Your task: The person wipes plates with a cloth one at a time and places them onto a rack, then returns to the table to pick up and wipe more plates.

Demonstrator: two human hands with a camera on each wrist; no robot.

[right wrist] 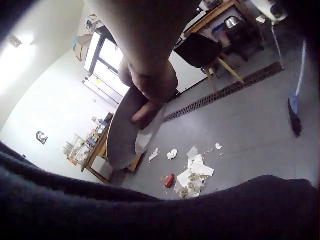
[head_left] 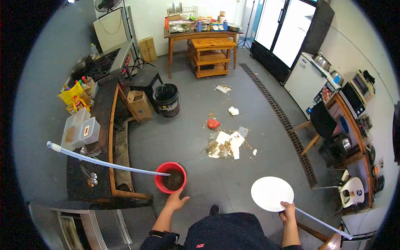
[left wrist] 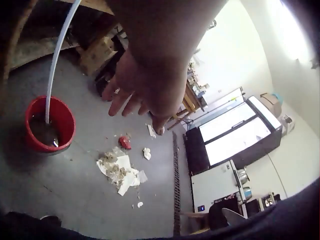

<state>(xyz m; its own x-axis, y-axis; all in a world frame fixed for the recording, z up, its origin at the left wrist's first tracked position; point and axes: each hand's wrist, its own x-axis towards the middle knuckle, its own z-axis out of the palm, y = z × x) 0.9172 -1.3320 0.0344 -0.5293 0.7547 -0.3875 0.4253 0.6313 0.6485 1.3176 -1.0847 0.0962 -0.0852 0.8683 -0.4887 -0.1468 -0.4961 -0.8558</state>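
Note:
My left hand [head_left: 175, 203] is empty, its fingers spread and the thumb out. In the head view its fingertips come right at the near rim of a red bucket [head_left: 157, 184]; the left wrist view shows the hand apart from that bucket. Inside the bucket is murky dark water, with a long pale-blue pole [head_left: 104, 163] standing in it and slanting left over the counter; its lower end is hidden. On the right, my right hand [head_left: 287, 211] grips a round white plate [head_left: 272, 193] by its near edge, thumb on top.
Crumpled papers [head_left: 236, 141], a red wrapper [head_left: 213, 123] and brown scraps litter the floor ahead. A broom [right wrist: 294, 102] stands at right. A black bucket [head_left: 166, 102] is beside a carton [head_left: 139, 105]. The dark counter [head_left: 89, 179] runs along the left, a drain grate [head_left: 277, 116] along the right.

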